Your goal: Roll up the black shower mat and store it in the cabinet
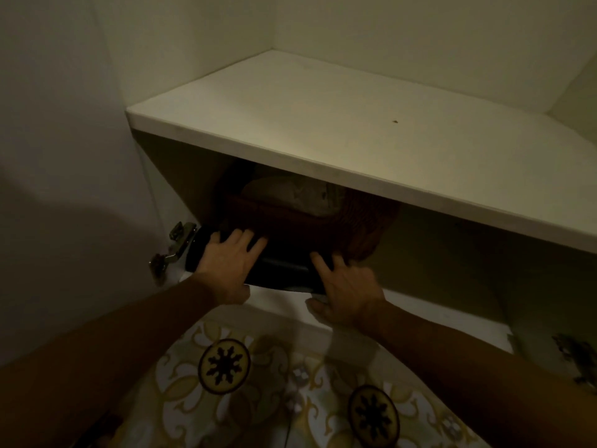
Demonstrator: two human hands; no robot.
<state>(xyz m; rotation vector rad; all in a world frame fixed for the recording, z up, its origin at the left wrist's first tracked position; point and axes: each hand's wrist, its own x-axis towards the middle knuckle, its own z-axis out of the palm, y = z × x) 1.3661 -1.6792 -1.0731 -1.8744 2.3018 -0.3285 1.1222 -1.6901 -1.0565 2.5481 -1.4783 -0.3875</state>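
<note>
While both hands reach into cabinet [452,253], we see rolled black shower mat [281,271] lying crosswise at front of lower compartment, under white shelf [323,124]. Left hand [226,263] and right hand [345,286] each grasp roll, fingers over top, thumbs under. Brown basket [323,227] just behind.

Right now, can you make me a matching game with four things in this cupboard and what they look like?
Things:
1 mat
2 basket
3 hinge
4 shelf

Looks:
A silvery metal
B white, above the opening
C black, rolled, held by the left hand and right hand
D brown, behind the mat, with pale cloth inside

Pairs: 1-C; 2-D; 3-A; 4-B
</note>
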